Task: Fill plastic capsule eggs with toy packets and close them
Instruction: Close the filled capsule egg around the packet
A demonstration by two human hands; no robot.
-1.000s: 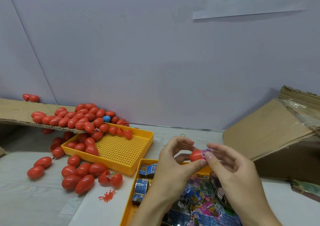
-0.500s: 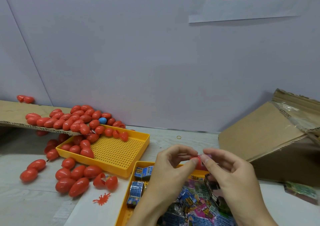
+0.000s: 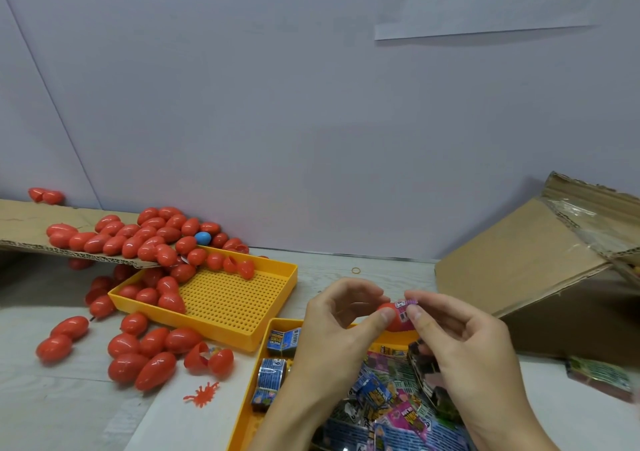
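Red egg half (image 3: 388, 313) pinched by left hand (image 3: 341, 326) | pink packet (image 3: 406, 309) protruding, pinched by right hand (image 3: 464, 343)

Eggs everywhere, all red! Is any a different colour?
Yes, one blue egg, at the back right edge of the red heap on the cardboard sheet.

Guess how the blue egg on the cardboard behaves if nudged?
The blue egg looks smooth and rounded, so it would probably roll. It sits on the cardboard wedged among red eggs, which may block it. Glossy plastic suggests it's light and slippery.
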